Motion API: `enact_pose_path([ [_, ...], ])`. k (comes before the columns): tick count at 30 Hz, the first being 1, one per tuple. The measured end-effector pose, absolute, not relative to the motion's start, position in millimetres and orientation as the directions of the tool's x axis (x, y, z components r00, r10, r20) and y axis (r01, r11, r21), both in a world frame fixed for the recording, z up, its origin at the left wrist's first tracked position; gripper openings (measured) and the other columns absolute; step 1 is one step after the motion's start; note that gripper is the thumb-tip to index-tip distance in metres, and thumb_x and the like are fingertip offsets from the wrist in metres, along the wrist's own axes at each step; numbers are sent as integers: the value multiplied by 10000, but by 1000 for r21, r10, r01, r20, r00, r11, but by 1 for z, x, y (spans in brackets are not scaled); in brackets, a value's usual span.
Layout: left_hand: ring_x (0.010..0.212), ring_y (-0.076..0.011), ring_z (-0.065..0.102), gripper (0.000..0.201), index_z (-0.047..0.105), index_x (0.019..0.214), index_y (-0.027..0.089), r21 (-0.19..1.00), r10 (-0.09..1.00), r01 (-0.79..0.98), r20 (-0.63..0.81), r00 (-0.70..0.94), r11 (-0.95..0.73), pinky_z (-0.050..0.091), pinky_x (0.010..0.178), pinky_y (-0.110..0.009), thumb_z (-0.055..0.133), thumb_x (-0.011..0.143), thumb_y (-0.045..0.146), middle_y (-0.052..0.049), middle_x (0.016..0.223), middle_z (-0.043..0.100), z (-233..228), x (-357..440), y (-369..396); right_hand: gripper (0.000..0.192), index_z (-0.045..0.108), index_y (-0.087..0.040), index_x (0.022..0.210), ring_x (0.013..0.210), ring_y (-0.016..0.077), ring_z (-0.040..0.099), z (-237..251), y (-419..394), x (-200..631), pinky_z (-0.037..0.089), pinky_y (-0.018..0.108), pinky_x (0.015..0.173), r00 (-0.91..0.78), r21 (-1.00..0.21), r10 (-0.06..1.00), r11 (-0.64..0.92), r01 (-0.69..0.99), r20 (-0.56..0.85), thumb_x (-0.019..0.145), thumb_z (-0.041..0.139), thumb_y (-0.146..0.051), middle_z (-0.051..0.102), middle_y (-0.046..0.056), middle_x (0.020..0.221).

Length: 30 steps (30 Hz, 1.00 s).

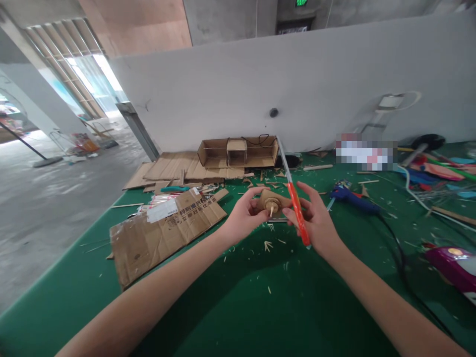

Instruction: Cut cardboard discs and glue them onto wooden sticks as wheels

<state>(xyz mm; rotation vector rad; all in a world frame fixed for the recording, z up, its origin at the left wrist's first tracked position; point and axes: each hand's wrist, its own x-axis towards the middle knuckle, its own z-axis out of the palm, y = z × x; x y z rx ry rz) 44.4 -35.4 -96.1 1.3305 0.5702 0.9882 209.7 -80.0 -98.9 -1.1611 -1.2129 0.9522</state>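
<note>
Between my two hands is a small cardboard piece [265,198] bearing a round layered disc, with a short wooden stick poking out of its centre. My left hand [243,213] pinches its left side between thumb and fingers. On the other side my right hand [318,223] has its thumb and fingertips at the piece's right edge. That same hand also holds an orange-handled utility knife [298,213], its long grey blade slanting up and away from me. Pale wood slivers [267,245] lie on the green table [208,302] below.
A long cardboard box [211,153] with a wire stands by the white wall [223,89]. Flat printed cardboard [148,248] lies left. On the right are a blue glue gun [353,199] with a black cord, a purple object [448,263] and a heap of coloured scraps [442,171].
</note>
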Motion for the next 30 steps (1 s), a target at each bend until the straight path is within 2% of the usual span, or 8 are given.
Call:
enact_pose_path([
  [8, 880, -178, 630, 431, 485, 1130, 199, 971, 786, -217, 211, 581, -100, 485, 802, -313, 595, 736, 62, -80, 1014, 653, -93, 43, -36, 710, 360, -290, 1279, 534, 119, 547, -99, -81, 209, 472, 286, 438, 122, -979, 973, 187, 80, 196, 644, 659, -186, 577, 26, 917],
  [12, 950, -196, 617, 442, 493, 1185, 194, 966, 765, -247, 214, 607, -74, 479, 857, -344, 560, 767, 69, -96, 1066, 637, -95, 42, -34, 652, 385, -280, 1251, 547, 130, 581, -100, -80, 209, 510, 328, 504, 111, -976, 970, 210, 58, 216, 663, 656, -202, 582, 32, 943],
  [17, 956, -209, 624, 385, 523, 1156, 184, 962, 768, -274, 188, 612, -17, 481, 878, -382, 546, 784, 86, -95, 1025, 654, -98, 42, -33, 654, 387, -276, 1255, 538, 140, 592, -100, -80, 209, 471, 290, 424, 97, -987, 982, 157, 43, 160, 662, 656, -217, 593, 46, 965],
  [21, 930, -208, 632, 349, 531, 1130, 184, 969, 766, -245, 188, 615, -42, 497, 848, -372, 542, 791, 102, -94, 995, 659, -100, 43, -34, 658, 393, -276, 1257, 507, 134, 579, -99, -82, 209, 432, 264, 378, 75, -988, 985, 153, 22, 154, 656, 653, -210, 580, 15, 871],
  [27, 908, -201, 635, 325, 538, 1106, 186, 970, 773, -239, 186, 606, -46, 506, 823, -358, 543, 791, 104, -88, 1006, 654, -101, 44, -36, 626, 411, -279, 1258, 499, 125, 551, -102, -82, 210, 444, 276, 406, 75, -980, 977, 196, 40, 199, 678, 638, -211, 554, -16, 760],
  [30, 906, -198, 636, 327, 539, 1106, 191, 970, 767, -240, 170, 619, -21, 504, 830, -360, 556, 790, 109, -84, 1003, 655, -102, 43, -34, 622, 418, -283, 1245, 497, 123, 554, -103, -81, 210, 455, 285, 418, 74, -981, 978, 192, 29, 193, 672, 653, -220, 567, -11, 783],
])
